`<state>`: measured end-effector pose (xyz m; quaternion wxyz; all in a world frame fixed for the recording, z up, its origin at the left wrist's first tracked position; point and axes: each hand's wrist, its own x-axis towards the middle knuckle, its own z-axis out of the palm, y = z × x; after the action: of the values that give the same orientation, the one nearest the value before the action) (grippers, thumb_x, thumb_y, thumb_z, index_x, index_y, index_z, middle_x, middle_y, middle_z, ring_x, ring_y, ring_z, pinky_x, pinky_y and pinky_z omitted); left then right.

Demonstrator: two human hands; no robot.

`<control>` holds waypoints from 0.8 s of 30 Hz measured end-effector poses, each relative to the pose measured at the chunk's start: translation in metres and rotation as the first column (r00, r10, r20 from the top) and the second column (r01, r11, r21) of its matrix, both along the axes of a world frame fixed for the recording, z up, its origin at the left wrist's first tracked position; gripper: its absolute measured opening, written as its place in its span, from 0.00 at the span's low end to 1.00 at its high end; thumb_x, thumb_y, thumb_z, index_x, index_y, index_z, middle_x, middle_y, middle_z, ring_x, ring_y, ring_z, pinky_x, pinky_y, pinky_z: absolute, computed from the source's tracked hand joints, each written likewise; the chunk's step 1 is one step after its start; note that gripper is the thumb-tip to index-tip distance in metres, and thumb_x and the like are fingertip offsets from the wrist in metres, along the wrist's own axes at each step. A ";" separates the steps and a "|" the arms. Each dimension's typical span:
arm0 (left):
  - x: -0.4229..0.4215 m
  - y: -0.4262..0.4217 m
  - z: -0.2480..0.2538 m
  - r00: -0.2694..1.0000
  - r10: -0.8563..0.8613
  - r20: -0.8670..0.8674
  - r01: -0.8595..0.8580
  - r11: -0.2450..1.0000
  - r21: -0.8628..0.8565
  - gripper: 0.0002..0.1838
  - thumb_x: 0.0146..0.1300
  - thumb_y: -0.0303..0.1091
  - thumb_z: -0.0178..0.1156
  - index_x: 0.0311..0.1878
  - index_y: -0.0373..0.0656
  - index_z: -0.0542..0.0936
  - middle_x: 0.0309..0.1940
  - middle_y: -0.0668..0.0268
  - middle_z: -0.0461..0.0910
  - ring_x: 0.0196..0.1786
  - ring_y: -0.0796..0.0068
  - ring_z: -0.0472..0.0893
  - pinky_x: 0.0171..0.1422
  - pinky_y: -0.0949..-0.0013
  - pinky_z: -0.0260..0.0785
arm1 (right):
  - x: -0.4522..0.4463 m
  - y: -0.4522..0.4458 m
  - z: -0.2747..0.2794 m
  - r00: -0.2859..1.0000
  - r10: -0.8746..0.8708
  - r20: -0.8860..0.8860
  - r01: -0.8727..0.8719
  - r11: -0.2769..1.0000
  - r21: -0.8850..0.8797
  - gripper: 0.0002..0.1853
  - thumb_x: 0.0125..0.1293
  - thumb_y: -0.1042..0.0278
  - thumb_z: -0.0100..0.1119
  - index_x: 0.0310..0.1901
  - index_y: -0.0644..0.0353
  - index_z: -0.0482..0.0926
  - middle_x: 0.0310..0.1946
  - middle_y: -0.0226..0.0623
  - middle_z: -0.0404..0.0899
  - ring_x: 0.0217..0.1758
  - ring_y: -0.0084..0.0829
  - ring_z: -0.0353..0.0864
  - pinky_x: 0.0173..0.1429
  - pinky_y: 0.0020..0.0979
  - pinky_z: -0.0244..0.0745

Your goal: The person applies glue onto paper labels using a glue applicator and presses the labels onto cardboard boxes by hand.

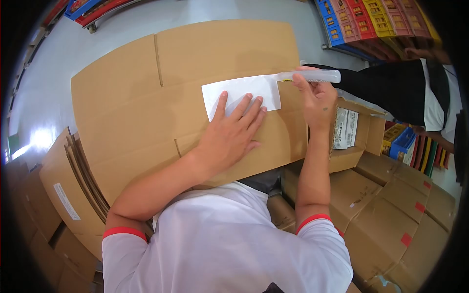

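My left hand (232,127) lies flat with fingers spread on a blank white sheet of paper (271,93), pressing it against a flattened cardboard box (122,107). In my right hand (317,95) is a slim, translucent whitish tube (322,75), gripped between thumb and fingers. The tube points left, its narrow end at the sheet's upper right corner. Whether that end touches the paper I cannot tell. A bit of yellow shows on the tube near my fingertips; the rest of its marking is hidden or too small to read.
Stacked sealed cartons (391,210) stand at the right, beside an open carton (366,132) holding printed packs (346,128). More flattened cardboard (68,190) leans at the left. Coloured crates (361,19) are at the upper right, and a person in dark clothing (391,90) is close by.
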<state>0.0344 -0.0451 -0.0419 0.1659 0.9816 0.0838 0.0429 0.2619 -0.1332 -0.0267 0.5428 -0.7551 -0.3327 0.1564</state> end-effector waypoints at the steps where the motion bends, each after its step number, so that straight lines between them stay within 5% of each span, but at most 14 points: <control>1: 0.000 0.000 0.000 1.000 -0.001 -0.002 0.001 1.000 0.003 0.43 0.69 0.57 0.66 0.81 0.45 0.68 0.83 0.61 0.63 0.84 0.58 0.60 0.86 0.32 0.48 | 0.001 0.001 -0.002 1.000 -0.003 -0.002 0.003 1.000 -0.002 0.10 0.71 0.72 0.74 0.48 0.69 0.88 0.41 0.33 0.89 0.41 0.19 0.84 0.49 0.25 0.80; 6: -0.005 0.009 -0.002 1.000 -0.020 0.018 0.020 0.999 -0.048 0.41 0.70 0.54 0.67 0.79 0.43 0.69 0.82 0.60 0.63 0.84 0.56 0.61 0.87 0.36 0.48 | 0.000 -0.006 0.002 0.989 0.072 0.132 -0.065 0.996 -0.061 0.10 0.69 0.71 0.75 0.46 0.67 0.89 0.42 0.36 0.91 0.40 0.21 0.86 0.46 0.26 0.81; 9: -0.010 0.022 0.000 0.999 0.044 0.032 -0.039 0.992 -0.119 0.37 0.70 0.50 0.68 0.76 0.39 0.72 0.78 0.59 0.68 0.81 0.56 0.65 0.87 0.47 0.55 | -0.010 -0.029 0.013 0.979 0.121 0.167 -0.076 0.965 -0.253 0.09 0.68 0.71 0.75 0.45 0.66 0.90 0.40 0.36 0.92 0.39 0.22 0.87 0.45 0.27 0.80; 14: -0.009 0.046 -0.002 0.998 -0.021 0.051 0.025 0.998 -0.064 0.21 0.73 0.37 0.64 0.63 0.34 0.81 0.67 0.58 0.77 0.76 0.55 0.71 0.78 0.61 0.68 | -0.021 -0.042 0.023 0.975 0.160 0.157 -0.107 0.948 -0.299 0.07 0.69 0.72 0.74 0.44 0.65 0.89 0.41 0.33 0.91 0.42 0.22 0.86 0.49 0.26 0.80; 16: -0.007 0.063 -0.002 0.995 -0.089 0.045 0.092 0.993 -0.070 0.18 0.72 0.35 0.64 0.60 0.35 0.82 0.68 0.59 0.77 0.76 0.55 0.71 0.77 0.59 0.68 | -0.022 -0.039 0.025 0.985 0.095 0.145 -0.054 0.963 -0.264 0.07 0.68 0.71 0.75 0.41 0.64 0.90 0.40 0.34 0.92 0.40 0.23 0.88 0.47 0.26 0.81; 18: -0.004 0.073 -0.003 0.990 -0.140 0.034 0.142 0.987 -0.077 0.16 0.72 0.33 0.63 0.57 0.35 0.83 0.68 0.59 0.77 0.75 0.54 0.71 0.77 0.58 0.68 | -0.022 -0.033 0.028 0.981 -0.042 -0.189 0.069 0.988 0.138 0.05 0.69 0.72 0.74 0.41 0.64 0.90 0.42 0.35 0.91 0.42 0.24 0.88 0.50 0.27 0.81; 22: -0.001 0.091 0.000 0.980 -0.078 0.182 0.093 0.993 -0.075 0.14 0.63 0.30 0.71 0.52 0.44 0.86 0.75 0.59 0.72 0.82 0.49 0.63 0.81 0.46 0.63 | -0.039 -0.021 0.037 0.970 -0.015 -0.244 0.053 0.987 0.151 0.04 0.70 0.74 0.73 0.42 0.65 0.90 0.44 0.36 0.91 0.45 0.26 0.88 0.53 0.28 0.81; 24: -0.001 0.102 -0.003 0.981 -0.034 0.192 0.063 0.987 -0.147 0.14 0.59 0.29 0.73 0.50 0.47 0.87 0.78 0.59 0.70 0.84 0.47 0.60 0.82 0.42 0.60 | -0.054 -0.015 0.032 0.976 0.217 -0.005 -0.217 0.974 -0.072 0.05 0.69 0.75 0.73 0.44 0.65 0.89 0.44 0.36 0.91 0.46 0.26 0.89 0.54 0.28 0.81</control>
<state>0.0334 0.0569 -0.0445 0.2485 0.9594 0.0467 0.1251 0.2084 -0.1479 0.0054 0.4946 -0.7335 -0.4081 0.2254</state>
